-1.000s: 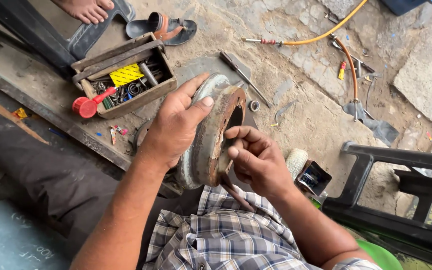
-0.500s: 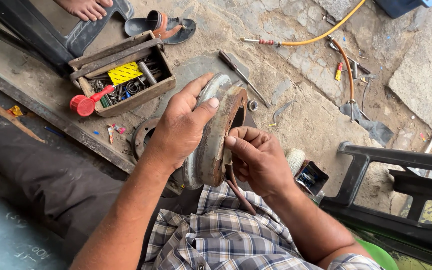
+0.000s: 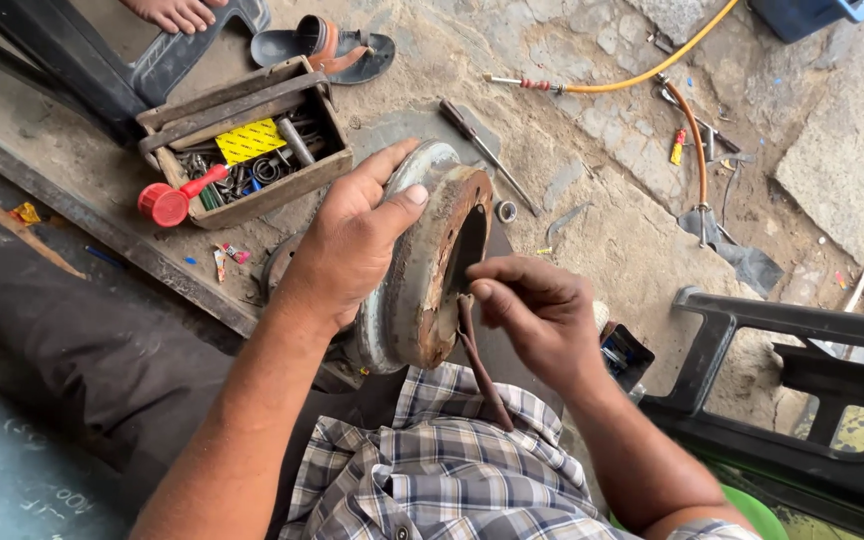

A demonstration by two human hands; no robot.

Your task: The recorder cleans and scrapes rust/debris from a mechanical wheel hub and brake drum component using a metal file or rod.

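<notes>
A rusty round brake drum [image 3: 422,300] stands on its edge in front of me, its open side turned right. My left hand [image 3: 352,235] clasps its outer face and rim from the left, thumb on top. My right hand [image 3: 532,310] pinches a thin brown strip [image 3: 477,365] against the drum's inner edge; the strip hangs down over my checked shirt [image 3: 432,470].
A wooden box [image 3: 252,150] of small parts with a red funnel [image 3: 167,200] sits at upper left. A sandal [image 3: 327,45], a screwdriver [image 3: 482,150] and an orange hose [image 3: 672,60] lie on the stony ground. Black plastic frames [image 3: 802,380] stand at right.
My right hand has slid down along the drum's inner rim with the strip. My left hand keeps its hold, and the view has shifted slightly.
</notes>
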